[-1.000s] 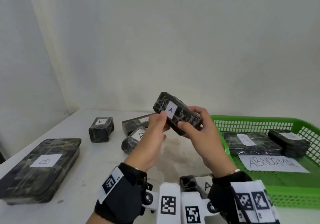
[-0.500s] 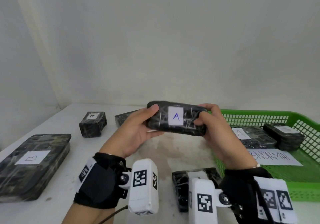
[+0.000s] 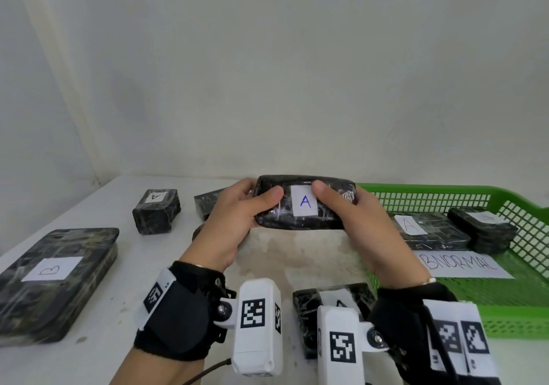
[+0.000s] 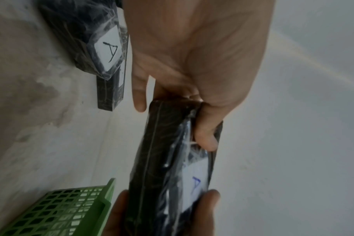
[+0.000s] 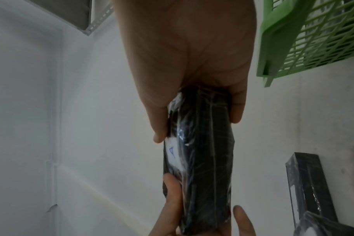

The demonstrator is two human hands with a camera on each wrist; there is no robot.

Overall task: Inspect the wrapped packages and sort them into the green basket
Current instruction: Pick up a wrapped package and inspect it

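We hold the wrapped package (image 3: pixel 306 206) level above the table (image 3: pixel 124 265), left hand (image 3: pixel 237 221) and right hand (image 3: pixel 365 224) each clamped on one end, its long axis pointing sideways toward the green basket (image 3: pixel 445 190) beside our right hand.

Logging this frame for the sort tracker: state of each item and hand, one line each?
held package: off the table, label A facing the head camera
left hand: grips its left end
right hand: grips its right end
basket: on the table, holds two packages and an ABNORMAL sheet
B package: flat on the table, left
small package: on the table, untouched
near package: on the table, partly hidden by wrist cameras
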